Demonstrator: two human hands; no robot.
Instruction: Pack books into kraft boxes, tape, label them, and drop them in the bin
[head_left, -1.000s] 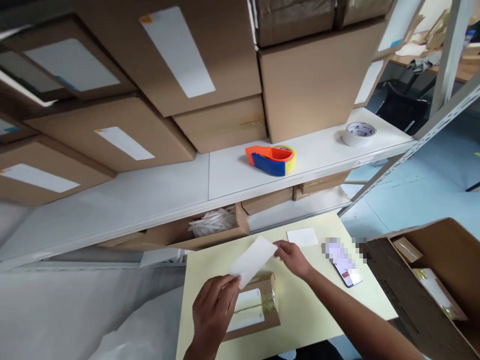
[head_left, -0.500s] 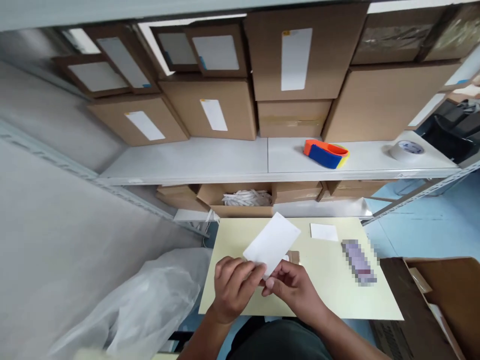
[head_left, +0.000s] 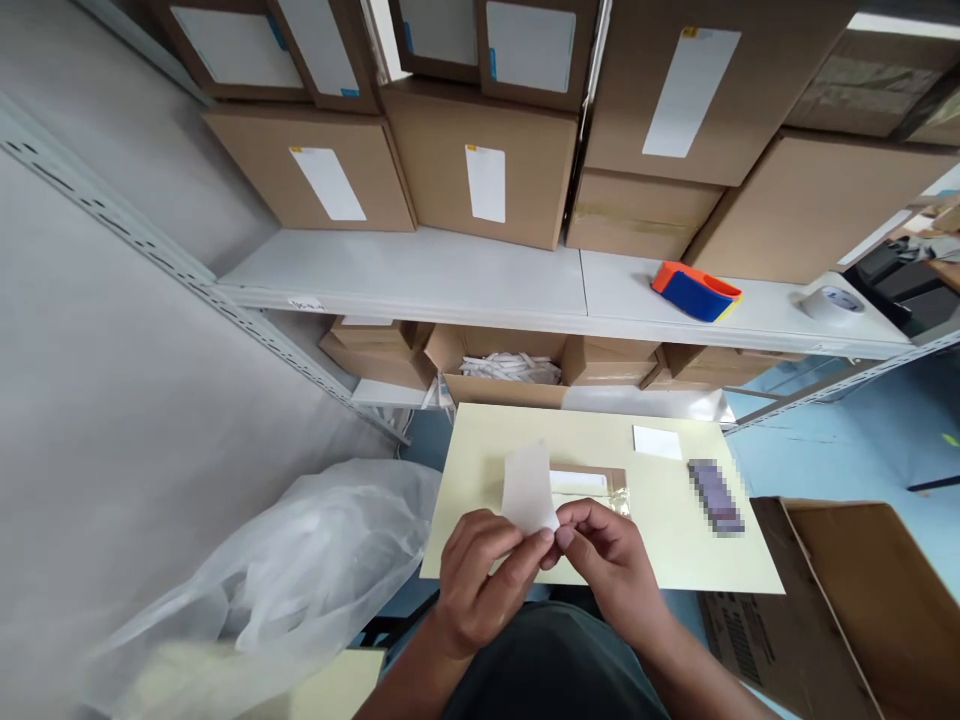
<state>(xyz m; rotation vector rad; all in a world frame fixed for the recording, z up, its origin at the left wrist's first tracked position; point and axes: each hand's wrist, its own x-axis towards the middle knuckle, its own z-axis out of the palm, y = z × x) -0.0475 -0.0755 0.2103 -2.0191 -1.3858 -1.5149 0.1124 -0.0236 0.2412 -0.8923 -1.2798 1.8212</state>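
Both my hands meet over the near edge of a pale yellow table [head_left: 675, 555]. My left hand [head_left: 480, 585] and my right hand [head_left: 607, 565] each pinch the lower corner of a white paper slip [head_left: 527, 488], which stands upright between them. Just behind the slip, a small brown cardboard parcel [head_left: 592, 482] with a white label and clear tape lies flat on the table.
A white card [head_left: 657, 442] and a blurred-out phone [head_left: 716, 496] lie on the table's right part. A tape dispenser [head_left: 696, 293] and a tape roll [head_left: 831, 302] sit on the white shelf [head_left: 420, 280] under stacked cartons. An open carton [head_left: 862, 600] stands right, a clear plastic bag [head_left: 300, 570] left.
The view tilted down and swung left. My hands drew closer to my body and came together at the slip's lower corner; the slip turned from lying slanted to standing upright.
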